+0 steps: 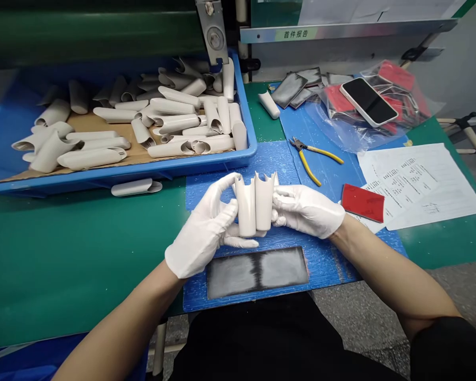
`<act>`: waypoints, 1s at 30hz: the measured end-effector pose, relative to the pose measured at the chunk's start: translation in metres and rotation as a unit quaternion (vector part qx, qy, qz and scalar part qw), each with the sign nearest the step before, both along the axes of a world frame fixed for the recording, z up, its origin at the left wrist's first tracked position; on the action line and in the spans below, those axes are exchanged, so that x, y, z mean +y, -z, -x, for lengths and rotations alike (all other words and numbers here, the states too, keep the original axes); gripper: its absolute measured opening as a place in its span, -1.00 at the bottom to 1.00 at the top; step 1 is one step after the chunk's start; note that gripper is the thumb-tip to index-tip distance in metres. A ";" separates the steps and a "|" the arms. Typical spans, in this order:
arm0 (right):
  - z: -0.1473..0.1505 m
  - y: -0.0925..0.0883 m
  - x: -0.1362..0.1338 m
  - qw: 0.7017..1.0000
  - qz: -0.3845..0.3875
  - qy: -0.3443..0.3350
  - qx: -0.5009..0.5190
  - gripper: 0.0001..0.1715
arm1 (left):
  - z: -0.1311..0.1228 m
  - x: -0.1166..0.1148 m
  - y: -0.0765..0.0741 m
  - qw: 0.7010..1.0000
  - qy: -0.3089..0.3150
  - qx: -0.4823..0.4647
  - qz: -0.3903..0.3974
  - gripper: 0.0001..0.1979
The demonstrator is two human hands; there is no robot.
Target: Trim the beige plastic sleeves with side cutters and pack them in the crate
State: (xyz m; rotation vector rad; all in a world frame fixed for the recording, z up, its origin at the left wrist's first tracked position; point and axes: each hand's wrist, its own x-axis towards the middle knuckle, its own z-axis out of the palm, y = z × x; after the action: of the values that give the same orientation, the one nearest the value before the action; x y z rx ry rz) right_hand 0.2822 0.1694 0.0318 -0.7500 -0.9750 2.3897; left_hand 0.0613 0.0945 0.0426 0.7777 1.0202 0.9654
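Left of us lies the blue tray (143,168) of loose shells; our gloved left hand (204,225) wraps firmly round a pair of upright pale plastic shells (246,209), held level above the blue foam mat (321,264), our gloved right hand (307,211) closed snugly on the far side

The green tabletop (63,264) has a blue mat (269,164) under the left hand (202,227) and the right hand (305,211), a big blue tray (143,170) past the left one, and yellow pliers (319,152), white papers (424,182) and a red pad (363,202) past the right one.
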 end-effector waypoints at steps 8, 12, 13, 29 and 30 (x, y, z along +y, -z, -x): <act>0.001 -0.004 -0.005 0.983 -0.131 -0.016 -0.131 -0.48 | 0.002 0.005 0.000 0.998 -0.042 0.050 -0.016 -0.18; 0.003 0.001 -0.008 0.981 -0.158 -0.013 -0.110 -0.46 | 0.003 0.004 0.002 0.999 -0.022 0.027 -0.004 -0.17; 0.004 0.002 -0.008 0.982 -0.154 -0.012 -0.104 -0.44 | 0.003 0.003 0.002 1.000 -0.014 0.027 -0.005 -0.16; -0.007 -0.012 0.000 0.996 -0.053 -0.020 -0.063 -0.59 | 0.008 0.004 -0.010 0.999 0.004 0.032 0.008 -0.10; -0.007 -0.011 -0.001 0.996 -0.054 -0.019 -0.066 -0.58 | 0.007 0.004 -0.010 0.999 -0.003 0.035 0.009 -0.08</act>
State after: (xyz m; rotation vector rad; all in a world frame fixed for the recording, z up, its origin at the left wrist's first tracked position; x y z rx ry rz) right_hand 0.2889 0.1687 0.0432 -0.8649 -1.1721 2.3214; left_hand 0.0540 0.0988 0.0528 0.7984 1.0901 0.9380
